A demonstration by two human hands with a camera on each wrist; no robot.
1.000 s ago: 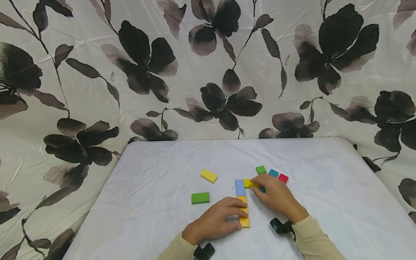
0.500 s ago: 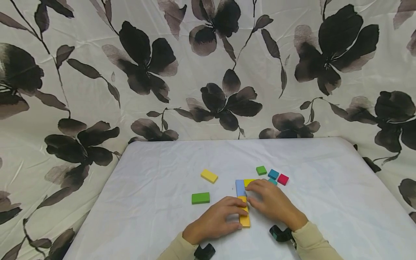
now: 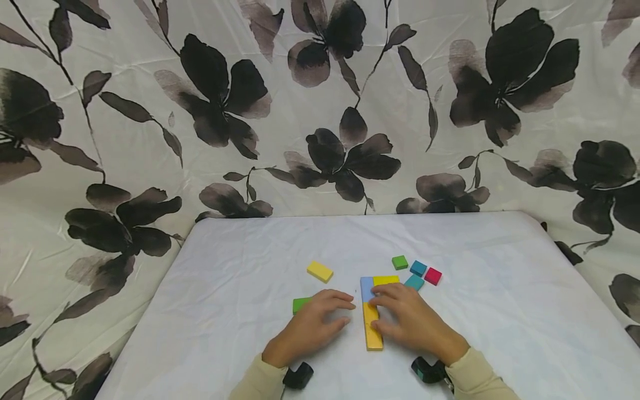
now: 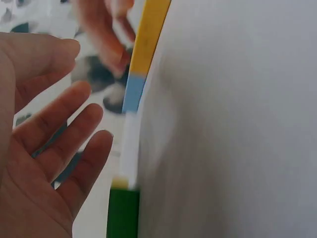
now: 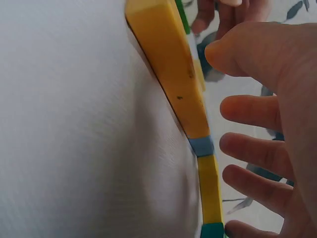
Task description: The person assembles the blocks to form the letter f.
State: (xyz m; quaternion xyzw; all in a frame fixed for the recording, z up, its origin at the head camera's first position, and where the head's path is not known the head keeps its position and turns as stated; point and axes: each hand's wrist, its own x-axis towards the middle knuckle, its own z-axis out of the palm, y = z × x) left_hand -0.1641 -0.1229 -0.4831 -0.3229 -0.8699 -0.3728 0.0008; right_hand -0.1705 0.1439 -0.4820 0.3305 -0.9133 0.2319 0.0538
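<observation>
A long orange block [image 3: 373, 336], a light blue block [image 3: 367, 290] and a yellow block [image 3: 387, 279] lie end to end in a corner shape. My right hand [image 3: 412, 319] is over the orange and light blue blocks from the right, its fingertips at their edge. In the right wrist view its fingers [image 5: 252, 109] are spread, with nothing between them, beside the orange block [image 5: 171, 69]. My left hand [image 3: 312, 325] hovers left of the row, fingers apart and holding nothing. It partly hides a green block [image 3: 301, 304]. In the left wrist view its palm is bare.
Behind the row lie a small green block [image 3: 399, 262], a blue block [image 3: 418, 268], a red block [image 3: 433, 276] and a teal block [image 3: 414, 282]. Another yellow block [image 3: 320, 271] sits at the back left. A flowered cloth [image 3: 320, 166] hangs behind the white table [image 3: 240, 250].
My left hand has left the orange block and moved left, over part of the green block. My right hand has come nearer from the yellow block to the orange one.
</observation>
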